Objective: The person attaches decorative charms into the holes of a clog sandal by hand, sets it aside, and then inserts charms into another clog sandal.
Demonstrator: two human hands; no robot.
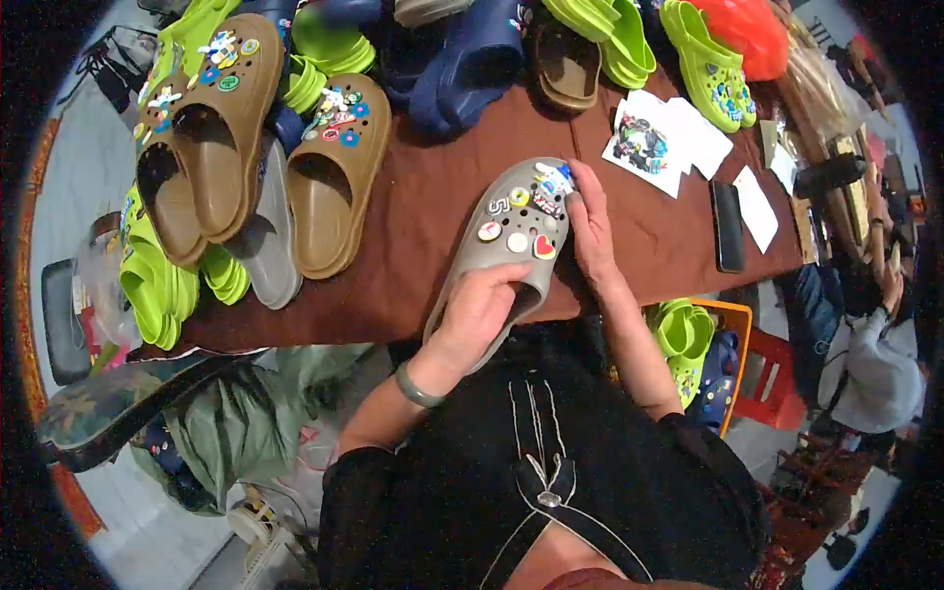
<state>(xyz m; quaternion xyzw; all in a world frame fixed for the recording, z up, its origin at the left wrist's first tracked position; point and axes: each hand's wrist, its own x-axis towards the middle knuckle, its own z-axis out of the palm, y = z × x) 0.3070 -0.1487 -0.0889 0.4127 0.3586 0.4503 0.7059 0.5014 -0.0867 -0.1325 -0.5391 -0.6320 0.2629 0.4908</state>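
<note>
A grey clog point(476, 234) is held at the table's front edge, its toe pointing away from me. Colourful shoe charms point(518, 242) sit in its upper, among them a red heart, a yellow ring and a white-and-blue figure. My left hand point(474, 313), with a bangle on the wrist, is closed around the opening, thumb over the upper. Against the toe's right side lies my right hand point(594, 231), gripping the edge by the white-and-blue charm; its thumb is mostly hidden.
Brown clogs point(334, 197) with charms, lime-green clogs point(708, 69) and navy clogs point(462, 79) line the brown-covered table point(423, 197). At right are a printed white sheet point(644, 143) and a black phone point(727, 226). An orange crate point(739, 339) of clogs stands below. Another person point(875, 369) is at far right.
</note>
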